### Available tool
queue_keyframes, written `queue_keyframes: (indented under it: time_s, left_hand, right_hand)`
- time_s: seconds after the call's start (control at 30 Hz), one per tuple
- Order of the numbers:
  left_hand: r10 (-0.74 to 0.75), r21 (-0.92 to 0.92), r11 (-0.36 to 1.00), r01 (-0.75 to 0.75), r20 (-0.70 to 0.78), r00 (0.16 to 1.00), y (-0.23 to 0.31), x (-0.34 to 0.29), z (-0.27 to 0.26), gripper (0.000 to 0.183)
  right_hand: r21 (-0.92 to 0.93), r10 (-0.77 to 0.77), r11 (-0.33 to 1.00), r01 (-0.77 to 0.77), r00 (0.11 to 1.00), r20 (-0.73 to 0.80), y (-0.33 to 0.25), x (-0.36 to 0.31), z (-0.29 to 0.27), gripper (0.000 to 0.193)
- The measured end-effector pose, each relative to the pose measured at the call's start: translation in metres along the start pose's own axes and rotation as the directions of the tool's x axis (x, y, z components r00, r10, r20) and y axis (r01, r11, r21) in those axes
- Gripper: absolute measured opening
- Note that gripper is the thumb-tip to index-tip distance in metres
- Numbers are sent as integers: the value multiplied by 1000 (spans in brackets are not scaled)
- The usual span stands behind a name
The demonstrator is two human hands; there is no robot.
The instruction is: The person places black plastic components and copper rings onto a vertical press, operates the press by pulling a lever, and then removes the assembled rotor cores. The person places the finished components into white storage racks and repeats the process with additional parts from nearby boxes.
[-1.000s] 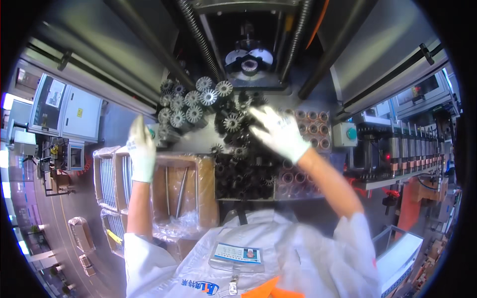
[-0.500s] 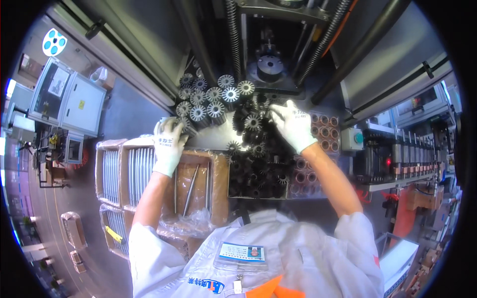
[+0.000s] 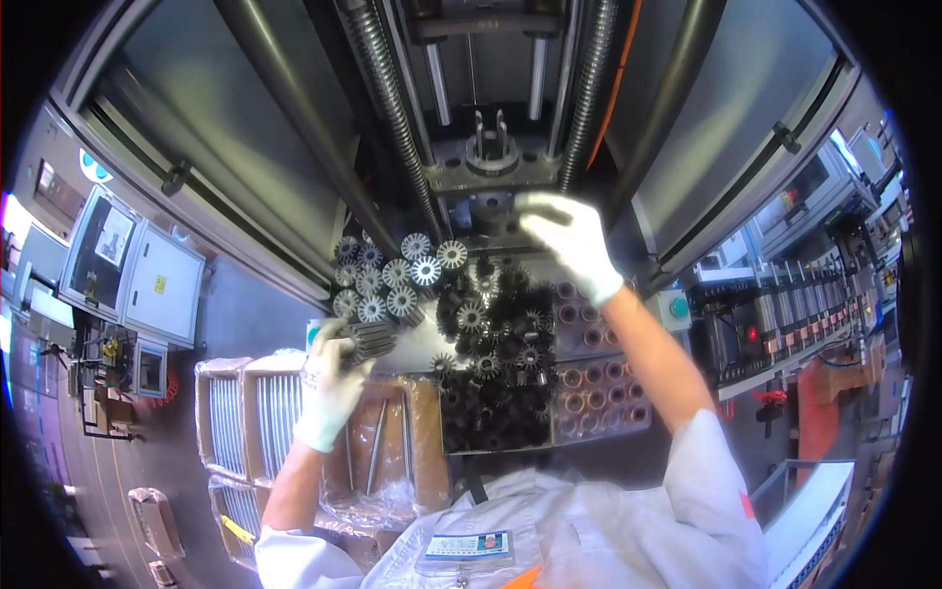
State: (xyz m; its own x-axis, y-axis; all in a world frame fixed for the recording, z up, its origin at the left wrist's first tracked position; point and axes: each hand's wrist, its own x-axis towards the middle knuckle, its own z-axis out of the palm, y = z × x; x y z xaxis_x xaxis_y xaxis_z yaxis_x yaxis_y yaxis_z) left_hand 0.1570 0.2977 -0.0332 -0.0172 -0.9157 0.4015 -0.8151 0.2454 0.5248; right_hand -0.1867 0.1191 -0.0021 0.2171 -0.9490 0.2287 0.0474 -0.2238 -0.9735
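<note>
My left hand [image 3: 329,388], in a white glove, is closed round the near end of a slotted metal core [image 3: 375,340], which lies tilted on its side. Just beyond it stand several upright slotted metal cores [image 3: 397,273] in a cluster. My right hand [image 3: 572,243], also gloved, is raised in front of the press fixture [image 3: 491,162]. Its fingers are bent together, with a dark spot at the tips; motion blur hides what that is. Between my hands lies a heap of black toothed parts [image 3: 491,339], some in a dark tray [image 3: 496,450].
Copper-coloured rings [image 3: 599,388] sit in clear trays right of the heap. A green button box [image 3: 675,308] stands beyond them. Cartons of metal rods [image 3: 280,402] are at the left. Dark press columns [image 3: 294,118] and coiled hoses [image 3: 589,88] flank the fixture.
The view has tilted up, showing more of the press. My right hand has left the black parts and moved forward to the press. Under my left hand, the core now lies tilted on its side.
</note>
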Motion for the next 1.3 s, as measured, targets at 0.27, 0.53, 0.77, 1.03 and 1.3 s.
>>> queue_keyframes:
  time_s: [0.27,0.53,0.77,1.03,1.3]
  left_hand:
    - [-4,-274,961,-25,-105,995,48,67,48,37]
    - [91,-283,948,-144,-190,978,61,163,88,35]
    - [275,-147,941,-306,-195,941,88,248,122,33]
    - [272,229,914,-335,267,925,98,312,139,32]
    - [240,401,872,-280,148,959,65,251,160,34]
  right_hand:
    - [-120,-86,991,56,961,-263,60,123,14,30]
    - [-476,-39,879,-32,990,-138,62,141,7,35]
    - [-581,-254,796,169,965,-69,85,40,-18,38]
    - [-450,170,885,-121,983,70,88,-74,-55,33]
    - [-602,-107,687,407,876,470,80,-68,2,35]
